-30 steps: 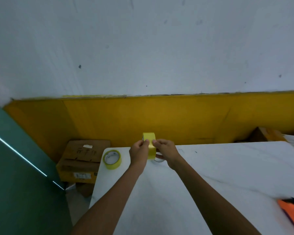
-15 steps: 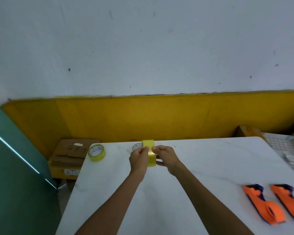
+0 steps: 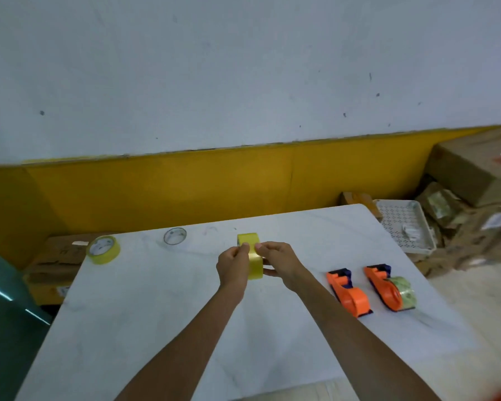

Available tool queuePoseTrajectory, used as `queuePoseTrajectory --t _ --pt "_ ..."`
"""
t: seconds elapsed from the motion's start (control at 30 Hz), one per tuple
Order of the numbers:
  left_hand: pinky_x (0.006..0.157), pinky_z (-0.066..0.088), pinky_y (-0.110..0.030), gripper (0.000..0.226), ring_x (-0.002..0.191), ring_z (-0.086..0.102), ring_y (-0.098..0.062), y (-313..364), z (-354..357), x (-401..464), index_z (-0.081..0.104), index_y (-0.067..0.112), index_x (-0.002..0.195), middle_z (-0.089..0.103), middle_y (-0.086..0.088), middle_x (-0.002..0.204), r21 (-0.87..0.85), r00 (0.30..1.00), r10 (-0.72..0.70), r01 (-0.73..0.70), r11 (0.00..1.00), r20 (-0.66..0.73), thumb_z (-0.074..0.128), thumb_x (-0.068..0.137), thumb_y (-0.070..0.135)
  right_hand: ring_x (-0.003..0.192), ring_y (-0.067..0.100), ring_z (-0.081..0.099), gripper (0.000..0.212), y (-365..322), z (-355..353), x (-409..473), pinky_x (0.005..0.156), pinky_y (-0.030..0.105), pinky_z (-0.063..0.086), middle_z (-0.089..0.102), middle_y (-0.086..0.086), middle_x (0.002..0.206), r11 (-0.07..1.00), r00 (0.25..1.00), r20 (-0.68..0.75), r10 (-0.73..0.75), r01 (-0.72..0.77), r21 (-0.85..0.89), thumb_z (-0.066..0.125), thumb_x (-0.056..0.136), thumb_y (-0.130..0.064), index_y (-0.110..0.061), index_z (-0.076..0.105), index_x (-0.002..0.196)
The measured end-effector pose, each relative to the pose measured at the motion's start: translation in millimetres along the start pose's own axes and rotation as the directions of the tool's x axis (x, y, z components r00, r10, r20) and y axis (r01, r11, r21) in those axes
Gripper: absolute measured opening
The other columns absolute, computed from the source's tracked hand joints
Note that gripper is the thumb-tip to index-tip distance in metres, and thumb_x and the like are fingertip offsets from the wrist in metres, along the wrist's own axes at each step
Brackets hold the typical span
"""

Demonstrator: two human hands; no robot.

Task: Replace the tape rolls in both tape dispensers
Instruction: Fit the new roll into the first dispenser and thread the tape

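Holding a yellow tape roll (image 3: pixel 251 256) on edge above the white table (image 3: pixel 162 328), both hands meet at its rim. The left hand (image 3: pixel 233 269) curls round the roll's left face, thumb and forefinger pinching at the top of the band; the right hand (image 3: pixel 278 263) grips the right face, its fingertips (image 3: pixel 259 248) pressed to the band beside the left's and its thumb tucked underneath. The roll sits squarely between the two palms, held up off the tabletop — clamped from both sides.

To the right of the hands, well apart from them, two orange tape dispensers lie side by side on the table. The nearer dispenser (image 3: pixel 349 293) carries no roll that I can see. The farther dispenser (image 3: pixel 382 287) has a pale, clear-looking roll (image 3: pixel 404 292) seated on it.

Toward the table's far left corner a second yellow roll (image 3: pixel 103 249) lies flat, and just right of it, still left of the hands, lies a thin, nearly bare ring (image 3: pixel 175 235) — whether any tape remains on it is too small to tell.

Beyond the table's right end stand a white perforated tray (image 3: pixel 402 224) and stacked cardboard boxes (image 3: pixel 475 175); another flattened cardboard box (image 3: pixel 55 264) sits below the left corner, against the yellow wall band (image 3: pixel 185 186).
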State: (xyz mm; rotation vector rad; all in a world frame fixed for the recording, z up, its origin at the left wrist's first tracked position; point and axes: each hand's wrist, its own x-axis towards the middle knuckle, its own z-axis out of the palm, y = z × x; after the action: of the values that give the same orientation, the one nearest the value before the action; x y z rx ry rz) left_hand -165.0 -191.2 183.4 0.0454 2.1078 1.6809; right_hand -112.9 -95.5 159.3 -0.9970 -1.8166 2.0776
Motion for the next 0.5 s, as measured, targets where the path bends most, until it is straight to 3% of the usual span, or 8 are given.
queuePoseTrajectory --t 0.2,0.37,0.43,0.5 --pt "0.076 0.039 -0.032 0.022 0.087 0.052 -0.024 3.3 47.6 -18.4 0.055 0.016 0.077 0.057 -0.005 0.091 -0.003 0.998 -0.010 0.011 1.000 0.057 0.055 0.094 0.030 0.094 0.021 0.068 0.026 2.9 -53.7 -7.8 0.077 0.032 0.056 0.071 0.008 0.103 1.000 0.997 -0.079 0.024 -0.022 0.019 0.060 0.094 -0.024 -0.005 0.068 0.109" --pt "0.066 0.039 -0.029 0.026 0.083 0.050 -0.023 0.5 87.5 -17.9 0.052 0.017 0.070 0.054 -0.003 0.080 0.017 0.995 -0.039 0.037 0.999 0.095 0.055 0.093 0.028 0.089 0.019 0.067 0.014 10.4 -91.9 -0.5 0.085 0.038 0.055 0.069 0.002 0.096 0.999 0.991 -0.125 0.047 -0.044 0.025 0.061 0.093 -0.025 -0.014 0.069 0.096" --pt "0.070 0.039 -0.031 0.021 0.085 0.050 -0.023 0.0 104.3 -15.1 0.054 0.014 0.077 0.055 -0.005 0.087 0.017 0.991 -0.059 0.057 0.998 0.117 0.055 0.093 0.028 0.091 0.020 0.067 0.013 13.1 -106.2 6.7 0.087 0.040 0.054 0.069 0.003 0.097 0.998 0.988 -0.143 0.059 -0.057 0.022 0.062 0.093 -0.025 -0.014 0.069 0.094" --pt "0.073 0.038 -0.031 0.027 0.085 0.050 -0.023 -1.8 120.5 -9.8 0.051 0.016 0.069 0.054 -0.004 0.087 0.027 0.987 -0.089 0.086 0.996 0.132 0.055 0.093 0.028 0.095 0.022 0.067 0.013 15.6 -119.8 14.1 0.089 0.041 0.055 0.069 0.005 0.100 0.997 0.983 -0.165 0.081 -0.078 0.022 0.061 0.093 -0.025 -0.014 0.069 0.094"
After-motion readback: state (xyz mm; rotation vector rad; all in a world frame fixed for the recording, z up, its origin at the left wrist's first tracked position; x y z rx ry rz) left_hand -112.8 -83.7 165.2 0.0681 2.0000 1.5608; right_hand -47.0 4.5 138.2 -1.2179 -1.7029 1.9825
